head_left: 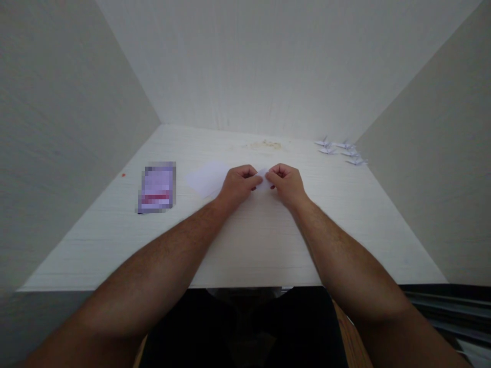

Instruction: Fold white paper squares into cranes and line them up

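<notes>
Fingers [258,179] of both hands pinched a small piece of white paper [263,173] near the middle of the frame, thumbs on the near side and nearly meeting, the paper showing in the narrow gap between them; its exact folds were too small to make out.

At the far left of the frame stood a pale grey side wall [72,128], meeting the white table [253,240] along a slanting edge. Near that edge, left of centre, lay an orange speck [123,175]. To its right rested a purple rectangular item [157,184], pixelated, so that its kind could not be told. Farther right, just left of centre, loose white paper [206,176] lay flat, partly hidden behind the left hand [238,185]. That hand held the left side of the small piece, its forearm running down to the lower left. Opposite, the right hand [287,184] held the right side, its forearm reaching toward the lower right corner. Behind the hands, a brownish stain [271,144] marked the table before the back wall [249,61]. At the upper right of the table, a cluster of white origami cranes [356,162] sat close together, beside the right side wall [441,153].
</notes>
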Demonstrator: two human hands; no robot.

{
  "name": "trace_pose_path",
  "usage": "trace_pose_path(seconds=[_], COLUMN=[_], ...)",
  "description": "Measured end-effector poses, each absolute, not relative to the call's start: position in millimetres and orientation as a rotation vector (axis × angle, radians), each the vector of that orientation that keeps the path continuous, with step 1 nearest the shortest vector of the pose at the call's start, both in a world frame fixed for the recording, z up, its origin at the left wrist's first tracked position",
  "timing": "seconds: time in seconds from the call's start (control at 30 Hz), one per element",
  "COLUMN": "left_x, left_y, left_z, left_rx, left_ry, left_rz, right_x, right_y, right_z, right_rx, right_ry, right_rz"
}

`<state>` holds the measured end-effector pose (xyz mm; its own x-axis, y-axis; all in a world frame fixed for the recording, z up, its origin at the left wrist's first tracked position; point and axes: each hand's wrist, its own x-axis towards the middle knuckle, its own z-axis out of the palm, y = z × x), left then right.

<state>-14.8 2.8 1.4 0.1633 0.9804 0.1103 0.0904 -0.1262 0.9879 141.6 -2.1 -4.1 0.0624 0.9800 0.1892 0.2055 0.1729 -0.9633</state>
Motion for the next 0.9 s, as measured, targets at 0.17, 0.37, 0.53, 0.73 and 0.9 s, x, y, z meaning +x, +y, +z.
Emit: trace_pose_path(seconds=[0.17,0.37,0.53,0.73,0.9], left_x=[-16.7,-18.3,-19.8,-19.8,-19.3], left_y=[0.7,4.0,3.6,10.7,11.3], left_z=[3.5,-2.5,-5.8,-7.4,-4.7], left_rx=[1.552,1.371,1.394,1.154,1.140], left_ry=[1.126,1.085,1.047,0.959,0.999], left_rz=[1.022,1.094,0.998,1.162,1.164], right_x=[146.1,146.9,147.2,147.3,146.5], right_y=[-2.3,-1.9,-2.3,1.3,1.9], right_z=[-0.5,-1.7,-0.8,-6.5,-6.5], right_rx=[-1.295,-1.169,-1.120,-1.016,-1.007], right_ry=[-1.481,-1.339,-1.334,-1.218,-1.229], right_rz=[0.949,1.048,1.070,1.157,1.171])
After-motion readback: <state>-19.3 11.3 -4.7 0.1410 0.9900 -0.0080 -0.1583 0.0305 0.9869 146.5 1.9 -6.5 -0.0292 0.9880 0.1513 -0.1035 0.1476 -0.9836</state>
